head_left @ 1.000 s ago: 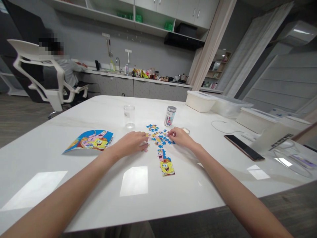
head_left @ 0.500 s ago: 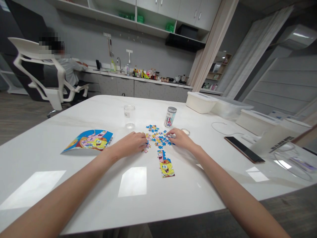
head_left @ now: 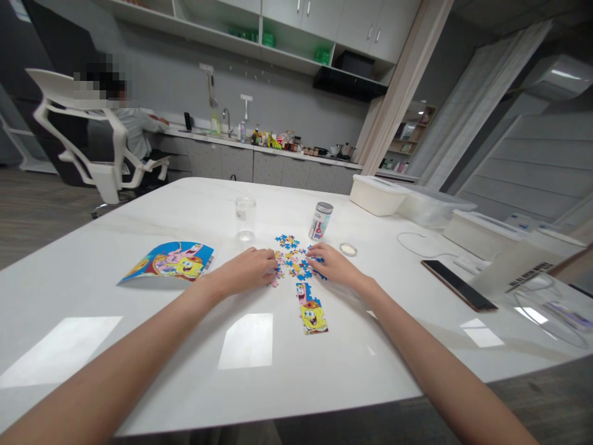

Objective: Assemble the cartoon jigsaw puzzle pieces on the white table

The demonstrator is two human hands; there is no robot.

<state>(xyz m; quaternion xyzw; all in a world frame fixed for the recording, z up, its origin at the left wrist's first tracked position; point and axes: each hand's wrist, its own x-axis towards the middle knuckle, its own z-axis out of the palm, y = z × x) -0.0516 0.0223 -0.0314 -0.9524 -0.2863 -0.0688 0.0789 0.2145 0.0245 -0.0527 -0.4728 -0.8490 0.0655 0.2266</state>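
One SpongeBob jigsaw strip point(head_left: 312, 313) joined, 6 o'clock; loose pcs point(head_left: 299, 268) unjoined. L hand point(head_left: 250, 269), R hand point(head_left: 334, 264) curled, can't tell grip.

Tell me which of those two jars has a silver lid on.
The printed jar, just beyond the right hand: a silver lid caps it. The clear jar, to its left, shows no such lid.
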